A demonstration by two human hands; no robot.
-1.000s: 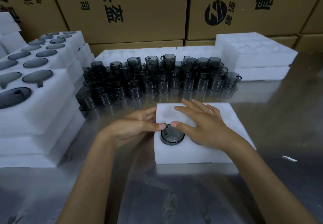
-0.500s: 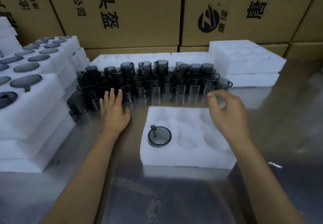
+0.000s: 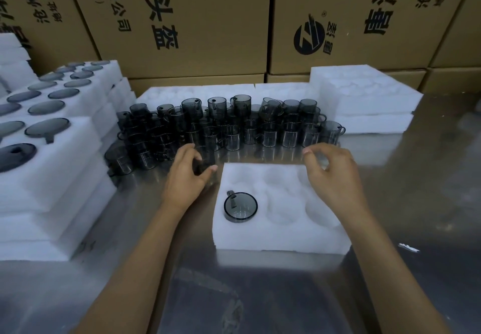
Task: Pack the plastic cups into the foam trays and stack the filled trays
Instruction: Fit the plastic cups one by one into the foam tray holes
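Gripping a smoky cup, the left hand works while the right hand hovers, loosely curled, empty.

Smoky grey cups, white foam tray

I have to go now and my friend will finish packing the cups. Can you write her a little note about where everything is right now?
Left hand: grips a loose cup at the near edge of the cup cluster.
Right hand: hovers over the tray's far right corner, fingers curled, holding nothing.
Open foam tray sits in front on the metal table.
Done: one packed cup sits in the near left pocket; filled trays are stacked at left.
Left: fill the other pockets, stack this tray, then use the empty trays at the back.
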